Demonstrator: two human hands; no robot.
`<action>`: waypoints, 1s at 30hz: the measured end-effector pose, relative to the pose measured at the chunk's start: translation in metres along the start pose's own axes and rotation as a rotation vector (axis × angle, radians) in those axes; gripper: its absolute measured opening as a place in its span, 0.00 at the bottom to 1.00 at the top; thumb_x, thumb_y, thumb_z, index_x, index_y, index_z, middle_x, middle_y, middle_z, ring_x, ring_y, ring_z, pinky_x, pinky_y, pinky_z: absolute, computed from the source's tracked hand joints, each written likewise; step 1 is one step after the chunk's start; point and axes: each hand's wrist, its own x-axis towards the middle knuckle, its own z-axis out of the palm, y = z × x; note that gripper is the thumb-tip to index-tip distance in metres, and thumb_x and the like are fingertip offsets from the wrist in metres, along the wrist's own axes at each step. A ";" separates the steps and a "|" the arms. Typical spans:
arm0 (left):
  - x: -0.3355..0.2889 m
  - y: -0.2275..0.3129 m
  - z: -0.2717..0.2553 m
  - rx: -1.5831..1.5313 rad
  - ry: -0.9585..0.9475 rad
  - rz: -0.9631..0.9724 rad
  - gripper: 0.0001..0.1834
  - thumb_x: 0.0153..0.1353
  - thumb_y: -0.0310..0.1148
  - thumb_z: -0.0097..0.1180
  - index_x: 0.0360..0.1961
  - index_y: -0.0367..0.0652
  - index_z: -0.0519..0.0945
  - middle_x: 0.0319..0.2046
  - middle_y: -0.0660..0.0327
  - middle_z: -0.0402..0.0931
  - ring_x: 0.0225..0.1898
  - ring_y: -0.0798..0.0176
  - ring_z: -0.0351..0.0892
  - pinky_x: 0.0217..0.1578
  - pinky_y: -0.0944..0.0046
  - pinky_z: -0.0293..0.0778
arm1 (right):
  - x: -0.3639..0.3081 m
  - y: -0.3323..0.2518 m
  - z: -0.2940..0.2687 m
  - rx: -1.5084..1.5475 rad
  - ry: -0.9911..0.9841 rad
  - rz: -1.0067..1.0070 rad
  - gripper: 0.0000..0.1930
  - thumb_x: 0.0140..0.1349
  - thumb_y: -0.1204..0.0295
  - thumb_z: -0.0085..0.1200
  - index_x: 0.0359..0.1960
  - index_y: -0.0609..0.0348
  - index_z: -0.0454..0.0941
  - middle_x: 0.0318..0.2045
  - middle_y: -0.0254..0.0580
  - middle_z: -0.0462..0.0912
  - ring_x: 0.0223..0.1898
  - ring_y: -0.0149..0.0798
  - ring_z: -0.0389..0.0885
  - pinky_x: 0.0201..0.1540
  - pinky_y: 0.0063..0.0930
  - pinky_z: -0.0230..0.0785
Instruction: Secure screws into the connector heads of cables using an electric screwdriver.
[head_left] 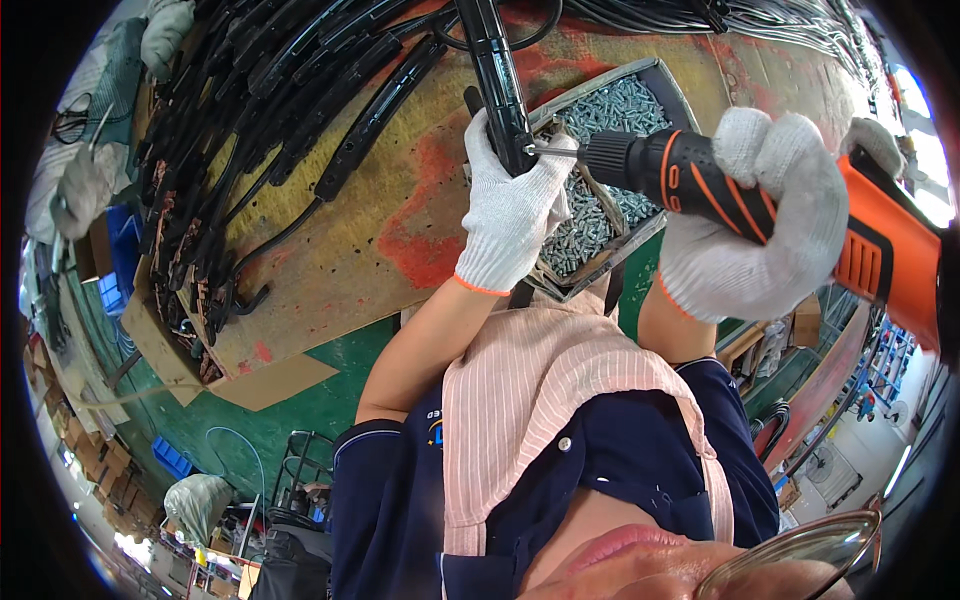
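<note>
My left hand, in a white knit glove, grips the lower end of a long, glossy black plastic housing. The housing points away from me, toward the top of the view. In my gloved right hand is an orange and black power screwdriver, lying nearly level with its nose to the left. Its thin metal bit reaches the housing's near end, by my left thumb; a small shiny screw head seems to be at the tip. Beneath the tool sits an open box full of small silvery screws.
Many black corded housings are heaped across the left of the worn, red-stained wooden table. Bundles of cables lie along the far edge. Cardboard sticks out at the near left edge, over a green floor.
</note>
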 end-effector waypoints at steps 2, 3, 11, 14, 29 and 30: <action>0.002 -0.003 -0.005 -0.029 -0.023 0.004 0.39 0.57 0.27 0.64 0.63 0.42 0.51 0.24 0.62 0.71 0.12 0.72 0.68 0.10 0.72 0.65 | -0.002 0.003 0.004 -0.029 0.001 0.027 0.10 0.62 0.77 0.47 0.22 0.63 0.72 0.21 0.35 0.59 0.23 0.32 0.59 0.30 0.26 0.56; 0.001 -0.002 -0.004 -0.038 -0.023 0.001 0.39 0.57 0.27 0.64 0.63 0.42 0.51 0.24 0.62 0.71 0.12 0.72 0.68 0.10 0.72 0.65 | 0.001 0.006 0.003 -0.099 -0.029 -0.021 0.05 0.61 0.78 0.47 0.28 0.64 0.71 0.21 0.35 0.59 0.23 0.31 0.59 0.30 0.25 0.57; -0.001 -0.001 -0.005 -0.053 -0.041 0.008 0.36 0.58 0.28 0.63 0.61 0.43 0.53 0.24 0.64 0.70 0.12 0.73 0.68 0.11 0.72 0.64 | 0.006 0.011 0.013 -0.159 -0.042 -0.094 0.18 0.60 0.80 0.46 0.52 0.62 0.62 0.19 0.32 0.59 0.21 0.27 0.58 0.30 0.23 0.59; -0.001 -0.004 -0.008 -0.047 -0.034 0.027 0.35 0.59 0.28 0.63 0.61 0.43 0.54 0.24 0.64 0.70 0.12 0.73 0.67 0.11 0.72 0.65 | 0.004 0.015 0.014 -0.140 -0.014 -0.079 0.18 0.60 0.81 0.47 0.53 0.59 0.63 0.19 0.32 0.61 0.20 0.27 0.58 0.29 0.23 0.58; -0.023 0.049 0.010 0.056 0.088 0.176 0.17 0.65 0.25 0.52 0.51 0.49 0.63 0.22 0.67 0.65 0.13 0.76 0.62 0.11 0.74 0.59 | 0.020 -0.043 -0.047 0.396 0.046 -0.219 0.16 0.63 0.76 0.47 0.52 0.49 0.66 0.22 0.25 0.59 0.22 0.21 0.57 0.28 0.15 0.55; -0.025 0.063 0.017 -0.025 0.076 0.271 0.12 0.67 0.27 0.51 0.49 0.48 0.65 0.21 0.67 0.64 0.12 0.77 0.59 0.11 0.74 0.57 | 0.019 -0.056 -0.069 0.418 0.070 -0.288 0.16 0.64 0.76 0.48 0.53 0.51 0.65 0.22 0.25 0.60 0.23 0.22 0.58 0.30 0.14 0.56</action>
